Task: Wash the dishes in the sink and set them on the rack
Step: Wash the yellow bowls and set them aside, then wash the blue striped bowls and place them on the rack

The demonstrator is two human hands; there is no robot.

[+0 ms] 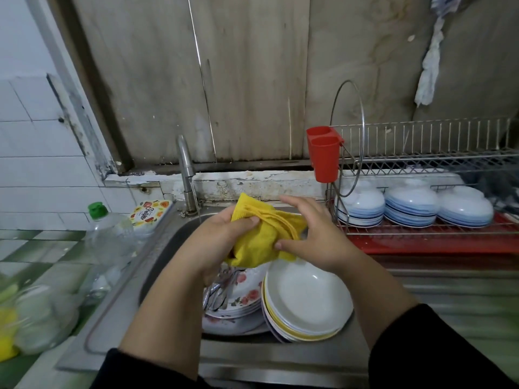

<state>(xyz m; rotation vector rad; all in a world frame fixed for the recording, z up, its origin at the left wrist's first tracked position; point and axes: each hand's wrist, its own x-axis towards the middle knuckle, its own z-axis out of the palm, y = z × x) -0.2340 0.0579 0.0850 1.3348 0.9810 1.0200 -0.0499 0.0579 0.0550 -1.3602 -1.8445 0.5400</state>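
A yellow cloth (259,237) is held above the steel sink (168,248). My left hand (222,242) grips its left side with the thumb over the top. My right hand (311,234) holds its right side, thumb under and fingers over the top. Below, inside the sink, lies a stack of white and yellow plates (306,301). Beside it sit floral plates (247,296) with metal cutlery (219,293) on them. The wire dish rack (421,161) stands to the right, carrying three stacks of upturned white and blue bowls (410,203).
A tap (186,169) stands behind the sink. A red cutlery holder (324,155) hangs on the rack's left end, and a glass lid (348,136) leans there. A clear bottle with a green cap (108,237) and a floral box (150,213) stand on the left counter.
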